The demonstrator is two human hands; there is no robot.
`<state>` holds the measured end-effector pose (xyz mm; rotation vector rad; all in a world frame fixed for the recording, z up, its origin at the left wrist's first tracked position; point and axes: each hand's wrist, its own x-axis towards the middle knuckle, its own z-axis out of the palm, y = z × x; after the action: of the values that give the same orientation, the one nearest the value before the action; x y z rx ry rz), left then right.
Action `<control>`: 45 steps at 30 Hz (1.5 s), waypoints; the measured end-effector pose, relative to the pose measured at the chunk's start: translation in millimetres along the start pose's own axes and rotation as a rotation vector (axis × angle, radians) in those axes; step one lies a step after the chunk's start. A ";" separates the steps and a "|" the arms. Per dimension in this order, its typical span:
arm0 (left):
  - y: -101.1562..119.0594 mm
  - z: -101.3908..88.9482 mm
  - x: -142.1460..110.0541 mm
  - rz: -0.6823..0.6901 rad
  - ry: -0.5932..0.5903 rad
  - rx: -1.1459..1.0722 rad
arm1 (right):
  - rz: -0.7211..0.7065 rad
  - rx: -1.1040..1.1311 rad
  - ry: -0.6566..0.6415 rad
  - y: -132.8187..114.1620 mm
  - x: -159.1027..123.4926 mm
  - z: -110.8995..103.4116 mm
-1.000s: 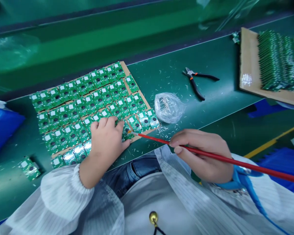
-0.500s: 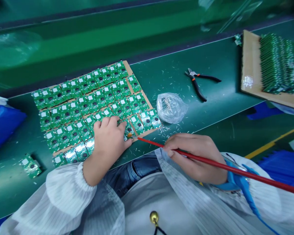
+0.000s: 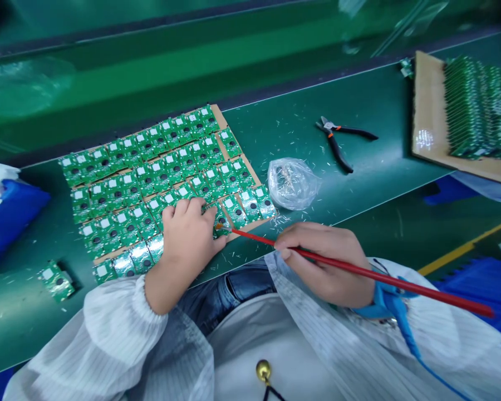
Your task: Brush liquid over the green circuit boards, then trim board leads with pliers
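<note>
My right hand (image 3: 332,262) pinches a long red paintbrush (image 3: 404,282) like a pen, its handle slanting back over the wrist. Its orange bristles touch the lower part of a green circuit board (image 3: 222,216) in the front row. Laid flat over neighbouring boards, my left hand (image 3: 190,229) has its fingers a little apart and its thumb beside the brush tip. Several rows of circuit boards (image 3: 162,167), each with a white square and a black round spot, cover a brown cardboard sheet (image 3: 254,224). The boards beneath my left palm are hidden.
Right of the sheet sit a clear plastic bag (image 3: 294,184) holding wire clippings and black-handled cutting pliers (image 3: 334,145). Clippings are strewn on the green table (image 3: 379,167). A brown board (image 3: 428,111) with stacked circuit boards stands far right. A loose circuit board (image 3: 56,281) lies at left.
My right hand has shifted slightly up and left, and the brush tip has moved a little up on the same board. My left hand stays on the boards.
</note>
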<state>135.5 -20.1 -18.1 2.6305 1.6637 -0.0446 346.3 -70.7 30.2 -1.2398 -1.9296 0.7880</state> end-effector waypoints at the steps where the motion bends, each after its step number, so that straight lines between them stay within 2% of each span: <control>1: 0.1 0.0 0.2 0.000 0.002 0.000 | 0.005 -0.012 0.005 0.5 -0.3 0.1; 6: 0.7 0.8 1.7 0.001 0.003 -0.001 | 0.022 -0.070 0.037 -0.1 -3.5 -9.4; 11: -1.8 -3.8 -5.0 -0.003 0.010 0.006 | 0.037 -0.028 0.069 -3.8 -4.7 -13.6; 18: -10.6 -11.7 -26.4 -0.034 -0.046 0.070 | 0.012 0.061 -0.021 -5.4 -1.5 0.2; 25: -11.5 -4.4 -24.6 -0.046 -0.032 0.062 | 0.001 0.127 -0.054 -6.1 0.5 18.6; 31: -11.5 -3.5 -24.2 -0.038 -0.014 0.057 | 0.030 0.106 -0.167 -9.5 -4.7 17.3; 40: -11.1 -1.5 -25.9 -0.025 0.002 0.056 | 0.034 0.044 -0.074 -13.8 -8.6 8.5; 45: -10.5 -0.7 -25.0 -0.033 -0.001 0.053 | -0.005 0.050 -0.033 -13.9 -3.6 15.1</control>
<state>115.3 -38.1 -16.5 2.6405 1.7290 -0.0921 328.2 -80.8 31.7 -1.1987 -1.9269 0.8536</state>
